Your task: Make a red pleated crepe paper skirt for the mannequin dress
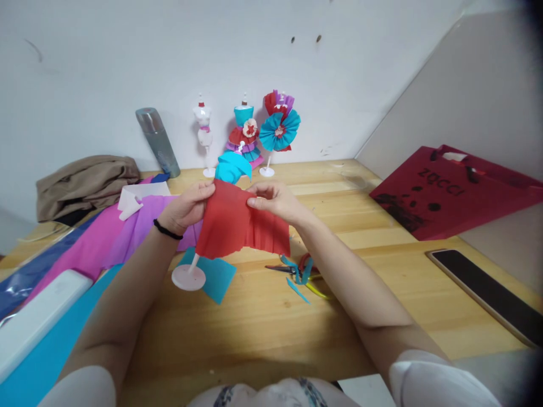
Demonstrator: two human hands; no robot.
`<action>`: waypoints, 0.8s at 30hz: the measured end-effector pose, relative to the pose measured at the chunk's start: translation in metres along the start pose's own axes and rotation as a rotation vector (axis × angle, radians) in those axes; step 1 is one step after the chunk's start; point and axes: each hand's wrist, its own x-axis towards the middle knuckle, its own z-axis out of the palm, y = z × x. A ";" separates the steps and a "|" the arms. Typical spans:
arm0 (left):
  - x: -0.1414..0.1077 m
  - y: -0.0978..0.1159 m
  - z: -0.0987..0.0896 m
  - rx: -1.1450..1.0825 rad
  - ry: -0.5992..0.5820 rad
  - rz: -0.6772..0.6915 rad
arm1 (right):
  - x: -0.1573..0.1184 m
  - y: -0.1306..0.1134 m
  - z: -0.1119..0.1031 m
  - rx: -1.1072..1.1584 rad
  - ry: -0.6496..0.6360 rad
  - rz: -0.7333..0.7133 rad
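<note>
A miniature dress form with a blue crepe-paper top [232,166] leans between my hands, its round white base [189,278] near me. Red crepe paper [224,217] hangs in front of it like a skirt, gathered into pleats toward the right. My left hand [190,204] pinches the upper left edge of the red paper. With thumb and fingers, my right hand [274,201] grips its upper edge further right. Beneath lies a blue paper piece [220,280]. Scissors [311,277] with blue scraps rest right of the skirt, partly hidden by my right forearm.
Three dress forms stand at the wall: one mostly bare [204,127], two dressed [244,121] [280,130]. A grey bottle [159,144], brown cloth [85,183] and purple paper [136,223] lie left. A red bag [458,195] and phone [487,294] are right.
</note>
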 end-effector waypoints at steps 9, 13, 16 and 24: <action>0.005 -0.010 -0.012 -0.059 0.096 -0.064 | 0.000 -0.007 -0.005 0.016 0.009 0.071; 0.006 -0.010 -0.012 -0.093 0.112 -0.085 | 0.000 -0.007 -0.010 0.033 0.001 0.083; 0.006 -0.012 -0.013 -0.100 0.131 -0.102 | -0.001 -0.007 -0.012 0.048 0.008 0.106; 0.007 -0.014 -0.014 -0.161 0.146 -0.137 | -0.001 -0.009 -0.012 0.031 0.028 0.126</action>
